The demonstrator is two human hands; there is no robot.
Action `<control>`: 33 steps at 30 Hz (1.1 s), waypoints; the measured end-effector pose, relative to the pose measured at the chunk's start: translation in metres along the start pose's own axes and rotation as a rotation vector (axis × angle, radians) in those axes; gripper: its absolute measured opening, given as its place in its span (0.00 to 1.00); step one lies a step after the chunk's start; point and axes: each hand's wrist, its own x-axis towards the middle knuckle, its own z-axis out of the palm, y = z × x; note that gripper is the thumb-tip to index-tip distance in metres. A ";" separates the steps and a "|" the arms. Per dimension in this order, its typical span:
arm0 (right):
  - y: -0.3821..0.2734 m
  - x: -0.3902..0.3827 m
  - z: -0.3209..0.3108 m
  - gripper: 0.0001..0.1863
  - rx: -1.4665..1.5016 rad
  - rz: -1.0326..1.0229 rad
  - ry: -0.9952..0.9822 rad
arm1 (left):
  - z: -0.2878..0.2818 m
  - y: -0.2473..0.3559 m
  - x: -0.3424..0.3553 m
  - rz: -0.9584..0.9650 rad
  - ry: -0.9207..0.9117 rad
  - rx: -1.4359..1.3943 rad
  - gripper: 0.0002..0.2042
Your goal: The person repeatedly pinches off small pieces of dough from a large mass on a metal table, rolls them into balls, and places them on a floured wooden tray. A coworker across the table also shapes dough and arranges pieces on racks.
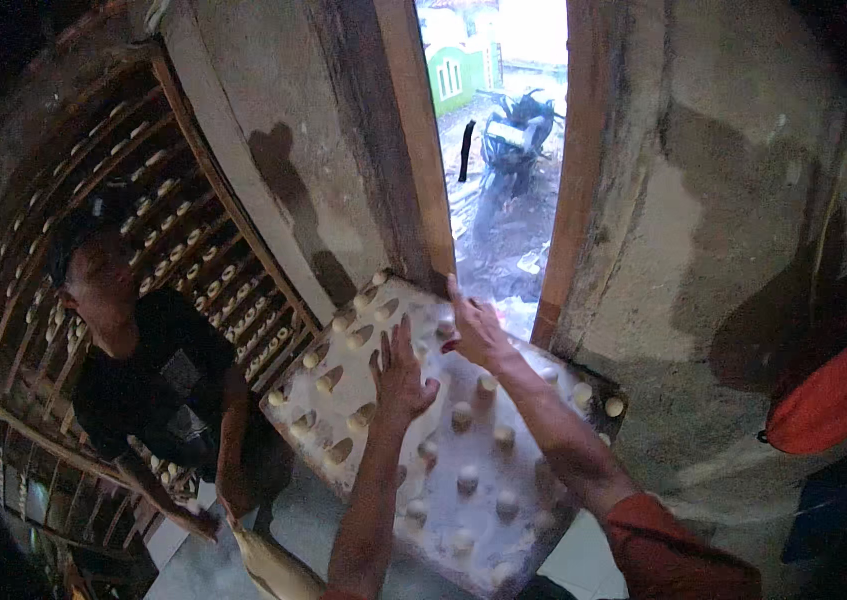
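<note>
surface: one floury rectangular board [441, 492], set at an angle before the person, its far corner near the door frame [415, 150].

stock on the board: many small, pale dough balls [461, 416], round, in loose rows, mostly set apart from one another, each casting a shadow; some are hidden beneath the forearms.

left hand [403, 378]: over the middle of the board, fingers spread, thumb held out to the right; no dough ball seen in its grasp. contact with the board cannot be told.

right hand [481, 335]: over the far part of the board, index finger extended toward the doorway; the other fingers partly hidden, whether pinching anything cannot be told. one dough ball lies just beside it, with a small red patch, too small to identify. forearm crosses the board; rust-red sleeve [658, 540].

left side: one co-worker [158, 370] in a dark t-shirt and cap, standing beside the board; behind, a slatted wooden rack [168, 90] bearing rows of pale, ring-like pieces.

beyond the doorway: one parked motorcycle [515, 135], a green building [451, 85].

right side: one red bag-like item [825, 395] against the stained wall [633, 290].
</note>
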 end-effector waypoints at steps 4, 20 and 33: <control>-0.038 -0.047 0.021 0.47 0.121 -0.014 0.041 | -0.059 -0.015 -0.187 -0.096 0.313 -0.356 0.35; -0.349 -0.392 -0.030 0.23 1.073 0.096 -1.275 | -0.050 -0.068 -0.583 -1.076 0.499 -0.228 0.21; -0.410 -0.491 0.070 0.16 0.638 0.019 -1.156 | -0.045 -0.045 -0.637 -1.435 0.575 -1.503 0.11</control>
